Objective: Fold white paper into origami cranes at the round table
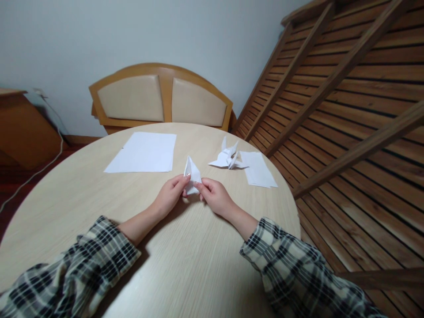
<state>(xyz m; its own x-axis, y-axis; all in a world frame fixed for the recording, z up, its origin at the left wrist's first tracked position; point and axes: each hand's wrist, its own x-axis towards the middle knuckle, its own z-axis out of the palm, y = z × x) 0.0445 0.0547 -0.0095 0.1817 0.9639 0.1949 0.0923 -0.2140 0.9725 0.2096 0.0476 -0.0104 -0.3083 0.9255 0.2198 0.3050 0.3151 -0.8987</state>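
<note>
Between my two hands is a small piece of folded white paper (192, 169), its pointed tip facing away from me. My left hand (172, 192) pinches its left edge, thumb on top and fingers underneath. On the opposite edge, my right hand (214, 194) grips it the same way, thumb pressed near the lower middle. Part of the paper's lower end is covered by the thumbs. Beyond my right hand, folded paper cranes (228, 157) sit close together on the table; their exact number is hard to make out.
White paper sheets (145, 152) lie at the back left of the round wooden table (185, 265). Smaller white sheets (260, 170) rest near its right edge. A padded headboard (132, 97) stands behind, and a slatted wooden frame (347, 132) leans on the right.
</note>
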